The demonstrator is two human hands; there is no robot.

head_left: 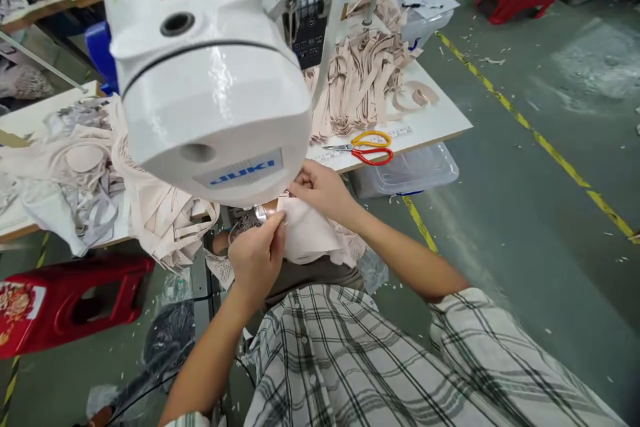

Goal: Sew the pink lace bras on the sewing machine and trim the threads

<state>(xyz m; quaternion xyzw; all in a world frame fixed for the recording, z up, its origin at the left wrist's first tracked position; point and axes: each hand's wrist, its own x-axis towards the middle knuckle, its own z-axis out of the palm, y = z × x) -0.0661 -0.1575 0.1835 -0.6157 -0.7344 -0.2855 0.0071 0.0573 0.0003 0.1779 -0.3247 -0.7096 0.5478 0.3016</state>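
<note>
A white sewing machine head [210,73] fills the upper middle and hides the needle area. Just below it, my left hand [256,255] pinches the near edge of a pale pink fabric piece [313,235] with closed fingers. My right hand [323,188] grips the same fabric at its far edge, close under the machine, fingers curled. The fabric hangs down over my lap, above my plaid shirt [350,360].
Scissors with yellow and red handles [367,147] lie on the white table [440,121] to the right, beside a heap of pink strips [360,77]. More pink and grey fabric [90,173] piles up at left. A red stool [70,300] and clear bin [407,172] stand on the floor.
</note>
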